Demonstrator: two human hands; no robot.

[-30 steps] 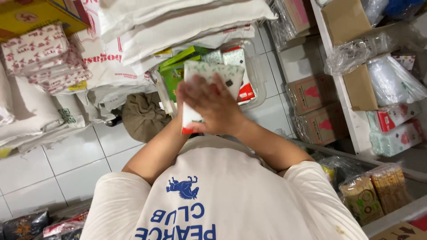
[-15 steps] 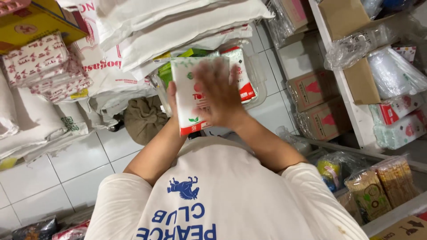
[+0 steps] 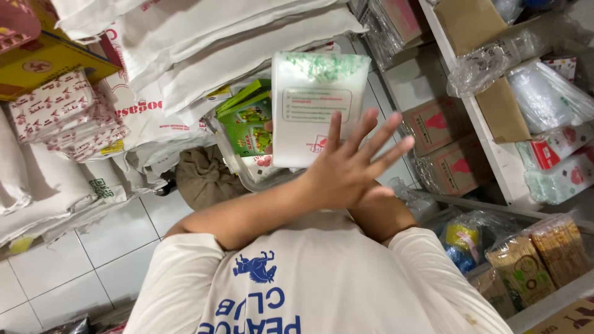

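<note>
white sacks (image 3: 204, 55) are lying stacked at left. the white packet (image 3: 312, 108) is being held up over green boxes (image 3: 247, 124), long axis pointing away from the chest, green end farthest. the left hand (image 3: 349, 167) is spreading open against it. the right hand is hiding behind, grip unclear. it is probably being checked, and a firmer hold is needed next.

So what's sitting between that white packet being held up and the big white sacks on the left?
In the head view, green boxes stand between the white packet and the white sacks.
</note>
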